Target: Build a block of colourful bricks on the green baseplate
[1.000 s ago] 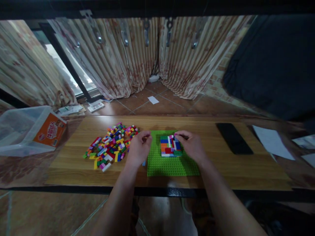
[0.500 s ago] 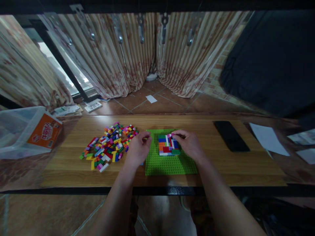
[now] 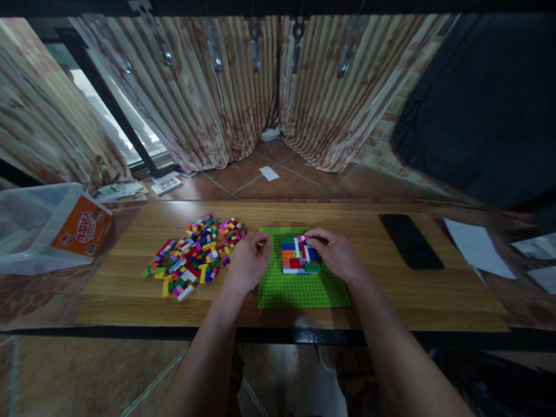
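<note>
A green studded baseplate [image 3: 278, 292] lies on the wooden table. On it stands a flat, nearly square build of toy bricks [image 3: 297, 263] in red, white, blue, orange and green. My right hand [image 3: 334, 252] is at the build's upper right corner, with thumb and finger closed on a small pink brick [image 3: 307, 237] at its back edge. My left hand [image 3: 247, 260] hovers over the plate's left edge, apart from the build. Its fingers are curled, thumb and forefinger close together; whatever they hold, if anything, cannot be made out.
A pile of loose, many-coloured bricks [image 3: 191, 260] spreads over the table [image 3: 125, 295] left of my left hand. A black phone [image 3: 410, 240] lies to the right. Beyond the left end stands a clear plastic bin [image 3: 39, 231] with an orange label. White paper [image 3: 478, 246] lies past the right side.
The whole view has shifted slightly. Both hands keep nearly the same places, the right one still at the build's back corner with the pink brick.
</note>
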`<state>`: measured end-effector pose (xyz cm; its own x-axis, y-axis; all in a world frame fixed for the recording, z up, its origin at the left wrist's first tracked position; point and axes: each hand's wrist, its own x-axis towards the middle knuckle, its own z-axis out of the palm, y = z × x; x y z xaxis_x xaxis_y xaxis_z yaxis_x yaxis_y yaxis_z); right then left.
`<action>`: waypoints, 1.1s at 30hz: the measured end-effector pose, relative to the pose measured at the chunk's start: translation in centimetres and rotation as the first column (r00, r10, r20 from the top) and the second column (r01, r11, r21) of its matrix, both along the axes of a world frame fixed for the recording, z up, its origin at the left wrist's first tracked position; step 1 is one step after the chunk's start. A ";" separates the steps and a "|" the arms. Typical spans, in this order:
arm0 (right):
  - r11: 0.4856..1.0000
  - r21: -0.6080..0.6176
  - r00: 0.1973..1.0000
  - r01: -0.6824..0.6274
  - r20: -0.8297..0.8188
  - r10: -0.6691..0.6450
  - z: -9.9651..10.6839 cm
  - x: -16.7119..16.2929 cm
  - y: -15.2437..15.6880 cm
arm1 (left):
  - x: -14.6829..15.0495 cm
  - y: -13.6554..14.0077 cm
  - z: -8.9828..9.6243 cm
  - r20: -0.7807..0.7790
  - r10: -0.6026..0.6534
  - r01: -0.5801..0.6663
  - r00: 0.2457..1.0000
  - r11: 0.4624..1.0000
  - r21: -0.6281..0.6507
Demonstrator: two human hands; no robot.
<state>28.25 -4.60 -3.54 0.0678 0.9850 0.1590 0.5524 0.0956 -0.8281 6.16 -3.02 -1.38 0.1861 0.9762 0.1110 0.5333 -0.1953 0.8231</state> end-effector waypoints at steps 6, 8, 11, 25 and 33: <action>1.000 0.008 0.999 -0.022 0.038 0.022 0.0 0.0 0.1 | 0.0 0.0 0.1 -0.031 -0.011 0.011 0.999 1.000 -0.007; 1.000 0.012 0.999 -0.023 0.036 0.023 -0.1 0.0 0.1 | 0.0 0.0 0.2 -0.033 -0.012 0.012 0.999 1.000 -0.008; 0.999 0.037 0.999 0.021 -0.040 -0.019 -0.2 0.3 0.1 | 0.0 0.0 0.1 -0.051 -0.013 0.014 0.999 1.000 0.004; 0.960 0.054 0.870 0.275 -0.439 -0.225 0.4 0.0 0.6 | 0.0 0.0 0.1 -0.124 -0.024 0.025 0.992 1.000 0.008; 0.991 0.087 0.994 0.098 -0.062 -0.093 -0.4 0.9 0.0 | 0.1 -0.2 0.3 -0.171 -0.014 0.013 0.985 1.000 -0.009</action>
<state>29.18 -4.64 -3.98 0.1728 0.9554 0.2394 0.5145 0.1197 -0.8491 6.27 -3.22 -1.12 0.2149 0.9742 0.0691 0.6636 -0.1976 0.7215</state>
